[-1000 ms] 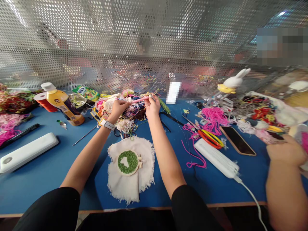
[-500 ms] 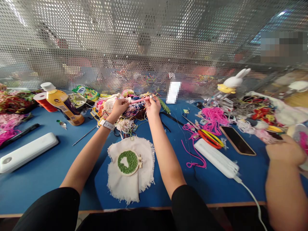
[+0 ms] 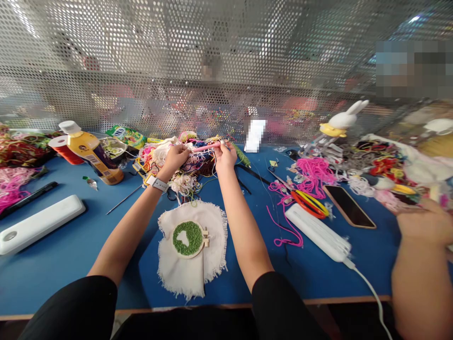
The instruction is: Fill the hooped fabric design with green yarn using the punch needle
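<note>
Above a heap of mixed yarn (image 3: 187, 184), both hands hold a slim pink pen-like tool (image 3: 205, 148) sideways between them. My left hand (image 3: 177, 157) is closed on its left end, and a white watch sits on that wrist. The fingers of my right hand (image 3: 225, 153) pinch its right end; its exact kind is too small to make out. Between my forearms lies a frayed white cloth (image 3: 215, 264), flat on the blue table. A small embroidery hoop (image 3: 205, 236) on it frames looped green yarn stitching (image 3: 194, 234) around a bare white patch.
Left stand a drink bottle (image 3: 94, 153) and a red thread spool (image 3: 67, 150); a white power bank (image 3: 42, 224) lies nearer. Right are orange-handled scissors (image 3: 306, 205), pink yarn (image 3: 314, 172), a cabled white device (image 3: 318, 233) and a phone (image 3: 349, 207). Another person's hand (image 3: 423, 222) reaches in there.
My two hands and the pink tool stay almost still. At the right edge, the other person's hand and forearm have shifted slightly to the right.
</note>
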Tool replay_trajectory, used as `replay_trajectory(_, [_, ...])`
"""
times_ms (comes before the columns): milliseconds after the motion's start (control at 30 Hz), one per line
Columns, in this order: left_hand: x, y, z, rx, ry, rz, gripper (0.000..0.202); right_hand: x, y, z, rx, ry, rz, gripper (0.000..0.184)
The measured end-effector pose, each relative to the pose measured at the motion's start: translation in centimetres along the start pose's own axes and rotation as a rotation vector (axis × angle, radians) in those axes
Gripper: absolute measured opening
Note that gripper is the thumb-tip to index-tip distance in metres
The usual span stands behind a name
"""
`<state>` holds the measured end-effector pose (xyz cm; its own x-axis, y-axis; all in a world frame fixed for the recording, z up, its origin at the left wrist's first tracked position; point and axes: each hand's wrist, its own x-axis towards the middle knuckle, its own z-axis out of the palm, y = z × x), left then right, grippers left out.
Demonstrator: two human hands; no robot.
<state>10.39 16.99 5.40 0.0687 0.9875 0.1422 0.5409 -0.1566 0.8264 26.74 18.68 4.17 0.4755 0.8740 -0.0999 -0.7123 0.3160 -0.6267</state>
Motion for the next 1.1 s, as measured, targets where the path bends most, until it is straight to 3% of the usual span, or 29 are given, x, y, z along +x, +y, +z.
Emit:
replay_trajectory(333, [-0.1,0.1,0.9,-0.034,-0.124,0.119,0.03,-0.2,0.5,0.3,-0.008,-0.006,0.033,0.017])
replay_trajectory(633, [0.2,-1.1,0.7,0.084,-0.033,0.088,0.032,-0.1,0.6,0.2,-0.014,-0.044,0.022,0.01])
replay_trajectory(967, [-0.3,-1.0,0.7,0.157,0.091,0.112,0.027,-0.5,0.4,0.3,-0.009,0.0,-0.019,0.013])
replay_trajectory(1100, [-0.7,-0.6,0.6,0.147,0.161,0.134,0.036,-0.6,0.4,0.5,-0.02,0.008,-0.03,0.013])
